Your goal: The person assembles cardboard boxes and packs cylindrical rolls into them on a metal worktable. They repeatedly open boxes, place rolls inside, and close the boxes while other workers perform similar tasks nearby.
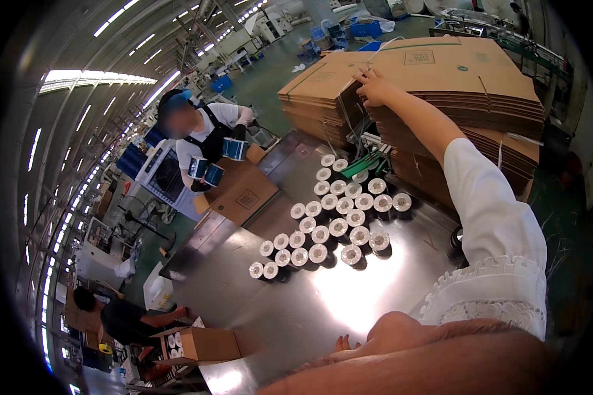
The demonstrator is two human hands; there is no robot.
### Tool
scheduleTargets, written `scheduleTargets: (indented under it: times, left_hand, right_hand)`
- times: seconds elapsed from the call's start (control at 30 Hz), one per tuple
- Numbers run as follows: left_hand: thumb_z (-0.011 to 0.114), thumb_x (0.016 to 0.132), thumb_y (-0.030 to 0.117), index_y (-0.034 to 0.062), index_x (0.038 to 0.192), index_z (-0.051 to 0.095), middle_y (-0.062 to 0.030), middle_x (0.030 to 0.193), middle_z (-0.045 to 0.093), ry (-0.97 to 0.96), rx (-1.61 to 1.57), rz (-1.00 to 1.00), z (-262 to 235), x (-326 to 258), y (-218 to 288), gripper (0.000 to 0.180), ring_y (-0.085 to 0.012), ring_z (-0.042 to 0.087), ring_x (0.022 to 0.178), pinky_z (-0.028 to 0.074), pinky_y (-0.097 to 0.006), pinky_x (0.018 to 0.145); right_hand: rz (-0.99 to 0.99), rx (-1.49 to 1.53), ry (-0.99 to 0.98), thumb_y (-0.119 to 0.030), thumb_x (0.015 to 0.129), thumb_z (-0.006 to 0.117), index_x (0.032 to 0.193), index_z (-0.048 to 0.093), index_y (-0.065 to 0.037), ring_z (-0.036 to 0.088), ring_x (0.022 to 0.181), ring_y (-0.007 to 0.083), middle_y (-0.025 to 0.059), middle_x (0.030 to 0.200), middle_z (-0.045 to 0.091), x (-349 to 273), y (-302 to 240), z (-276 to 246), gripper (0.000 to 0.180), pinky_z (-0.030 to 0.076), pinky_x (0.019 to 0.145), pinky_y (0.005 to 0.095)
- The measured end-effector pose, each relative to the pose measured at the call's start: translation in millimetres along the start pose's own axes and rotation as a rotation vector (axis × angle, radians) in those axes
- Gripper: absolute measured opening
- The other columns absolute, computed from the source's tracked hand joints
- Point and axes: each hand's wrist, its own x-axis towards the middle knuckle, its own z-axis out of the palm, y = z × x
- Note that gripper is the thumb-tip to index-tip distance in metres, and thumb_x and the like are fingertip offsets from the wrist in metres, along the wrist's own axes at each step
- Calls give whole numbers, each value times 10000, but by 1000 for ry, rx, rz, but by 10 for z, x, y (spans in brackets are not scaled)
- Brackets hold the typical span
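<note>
My right hand (373, 87), at the end of a white-sleeved arm, reaches far out to a stack of flattened cardboard boxes (454, 72). Its fingers are spread at the top edge of the pile, beside the gap to a second cardboard stack (316, 85). I see nothing gripped in it. Of my left hand (344, 343) only a few fingertips show, low over the metal table (244, 243); they are apart, and the palm is hidden. Several dark cylinders with white round tops (338, 227) stand grouped on the table between the hands.
Across the table a person (211, 125) holds blue-and-white cylindrical packs over an open carton (240, 194). Another person (128, 319) at lower left works beside a carton (207, 343) containing white-topped cylinders. A green strap-like object (362, 163) lies by the cardboard.
</note>
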Motion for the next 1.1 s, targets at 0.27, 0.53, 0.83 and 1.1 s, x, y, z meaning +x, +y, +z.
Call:
scheduleTargets:
  times: [0.27,0.53,0.83,1.1]
  left_hand:
    - [650,761,231,-8,1224,526,-272,1278,476,-24,-21,40,20,83,-115,535,-437,478,1162,407,-505,977]
    - [646,791,235,-1,1229,521,-265,1266,488,-130,-78,216,179,392,157,513,-422,479,1171,404,-483,991]
    - [621,831,157,89,1253,518,-155,1265,534,-257,-123,507,130,980,1823,440,-336,541,1123,465,-415,931]
    - [657,842,168,82,1257,520,-179,1219,569,-174,-162,533,120,683,2059,446,-329,561,1108,457,-399,945]
  right_hand:
    - [-16,237,-109,-333,718,731,1211,535,-180,483,1194,304,92,1241,521,-282,417,115,553,415,962,447]
    - [-135,75,160,-182,747,703,1288,453,-147,457,1231,278,97,1322,472,-1857,536,-363,597,361,992,440]
    - [213,4,99,-330,795,692,1357,385,-62,411,1278,303,123,1385,423,-1800,871,-214,694,326,1034,484]
    - [242,-25,222,-209,762,680,1204,507,-61,538,1091,291,99,1137,567,-1201,906,453,497,446,861,476]
